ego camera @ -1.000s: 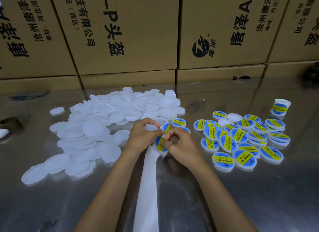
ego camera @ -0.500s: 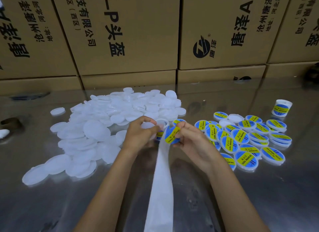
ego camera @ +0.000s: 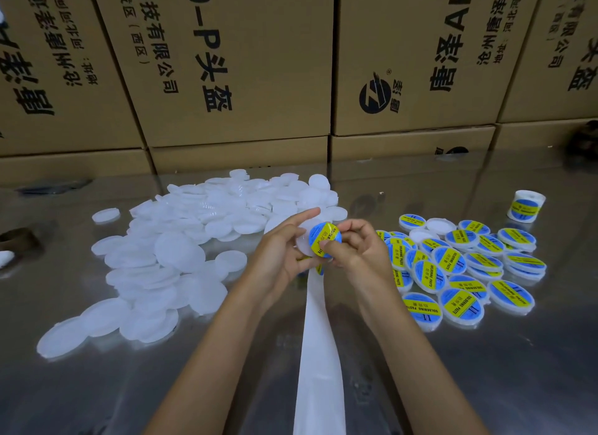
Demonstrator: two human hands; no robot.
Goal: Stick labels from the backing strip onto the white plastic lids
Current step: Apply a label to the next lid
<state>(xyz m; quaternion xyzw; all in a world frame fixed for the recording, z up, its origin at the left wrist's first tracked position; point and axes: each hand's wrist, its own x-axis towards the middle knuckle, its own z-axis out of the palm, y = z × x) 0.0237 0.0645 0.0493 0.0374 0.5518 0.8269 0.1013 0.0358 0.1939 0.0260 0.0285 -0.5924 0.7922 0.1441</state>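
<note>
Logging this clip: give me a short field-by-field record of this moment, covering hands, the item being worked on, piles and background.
left hand: holds a white lid and the backing strip
right hand: pinches a blue and yellow label against that lid
label state: partly on the lid, upper edge curled up
backing strip: hangs from the hands toward the camera
unlabeled lids: loose pile on the left
labeled lids: cluster on the right
label roll: far right, apart from the cluster
table: shiny metal
background: cardboard boxes, stacked

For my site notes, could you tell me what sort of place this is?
Probably a packing workshop or warehouse: stacked printed cartons, a steel worktable, and heaps of blank white lids beside labelled lids.
</note>
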